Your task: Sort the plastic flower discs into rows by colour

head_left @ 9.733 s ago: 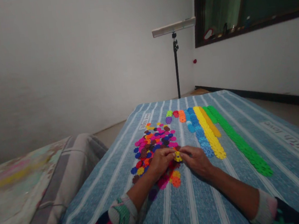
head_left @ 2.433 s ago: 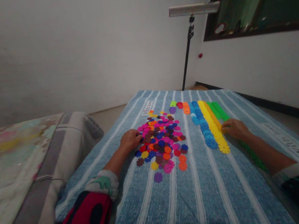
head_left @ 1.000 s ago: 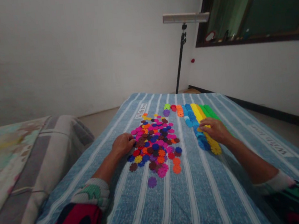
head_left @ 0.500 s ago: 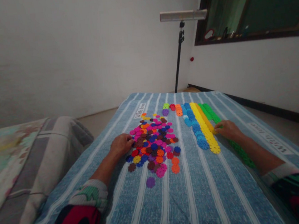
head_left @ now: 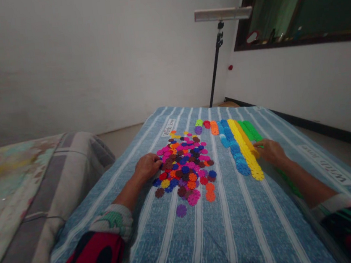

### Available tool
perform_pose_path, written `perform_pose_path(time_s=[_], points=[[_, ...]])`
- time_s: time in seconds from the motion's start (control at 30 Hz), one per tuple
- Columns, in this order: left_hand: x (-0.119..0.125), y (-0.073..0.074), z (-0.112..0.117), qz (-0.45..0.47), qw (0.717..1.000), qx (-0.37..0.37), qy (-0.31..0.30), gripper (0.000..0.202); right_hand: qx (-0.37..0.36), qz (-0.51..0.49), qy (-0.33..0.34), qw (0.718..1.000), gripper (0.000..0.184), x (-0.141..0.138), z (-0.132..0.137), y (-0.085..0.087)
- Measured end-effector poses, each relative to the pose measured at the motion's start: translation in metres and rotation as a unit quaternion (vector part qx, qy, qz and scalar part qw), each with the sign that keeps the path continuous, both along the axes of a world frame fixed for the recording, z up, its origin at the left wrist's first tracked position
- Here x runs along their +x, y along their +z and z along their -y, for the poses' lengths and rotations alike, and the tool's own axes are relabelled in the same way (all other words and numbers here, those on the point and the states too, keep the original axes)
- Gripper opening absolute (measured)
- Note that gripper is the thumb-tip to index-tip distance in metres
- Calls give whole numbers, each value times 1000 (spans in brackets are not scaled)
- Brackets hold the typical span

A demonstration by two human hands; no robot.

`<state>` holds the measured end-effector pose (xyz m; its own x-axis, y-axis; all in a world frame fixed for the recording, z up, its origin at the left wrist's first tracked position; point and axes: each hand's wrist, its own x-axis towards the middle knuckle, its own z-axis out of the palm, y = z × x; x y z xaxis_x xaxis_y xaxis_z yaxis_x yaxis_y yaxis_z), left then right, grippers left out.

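My left hand (head_left: 148,165) rests at the left edge of a loose pile of flower-shaped plastic discs (head_left: 183,161) in pink, brown, blue, orange, red and purple. Its fingers are curled together; what they hold, if anything, is hidden. My right hand (head_left: 270,152) pinches at the near end of a golden-yellow row of discs (head_left: 246,138), its fingertips on a golden-yellow disc (head_left: 255,152). Beside that row lie a longer bright yellow row (head_left: 243,147) and a blue row (head_left: 235,150). A green row (head_left: 251,130) runs partly behind my right hand and forearm.
The discs lie on a blue-and-white striped cloth (head_left: 207,242) over the table. Short orange (head_left: 214,128), red (head_left: 206,124) and lime-green (head_left: 199,122) groups sit at the far side. A lamp stand (head_left: 215,68) rises behind. A draped grey cover (head_left: 80,159) is at left.
The whole view has shifted slightly, so everything appears a little further right. Both hands keep nearly the same places, left by the pile and right at the golden-yellow row's end.
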<state>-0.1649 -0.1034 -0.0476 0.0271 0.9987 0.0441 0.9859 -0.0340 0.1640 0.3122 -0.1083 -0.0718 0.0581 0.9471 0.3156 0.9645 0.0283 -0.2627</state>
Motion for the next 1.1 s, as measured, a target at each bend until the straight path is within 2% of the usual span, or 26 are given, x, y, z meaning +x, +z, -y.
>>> perform_pose_path(time_s=[0.1,0.17,0.23,0.37,0.47,0.57,0.7,0.83,1.1], points=[[0,-3,1,1,1000,3,5,27,15,12,42,999,23,-30,6,4],[1,-4,2,2,1000,2,4,27,38,11,124,991,20,-62,15,7],[2,-5,3,0,1000,1,3,27,66,-9,224,972,17,-103,28,11],[3,-3,5,-11,1000,1,1,27,109,-22,393,913,17,-190,56,16],[4,-2,5,-15,1000,0,-7,27,101,29,449,887,18,-244,67,18],[4,-3,6,-13,1000,4,-9,27,79,67,466,879,16,-282,69,18],[5,-4,7,-9,1000,9,3,27,43,99,434,894,21,-307,65,14],[4,-5,6,-5,1000,10,2,27,17,120,417,901,22,-313,64,6],[1,-9,3,8,1000,25,2,26,38,110,401,909,25,-321,61,-3]])
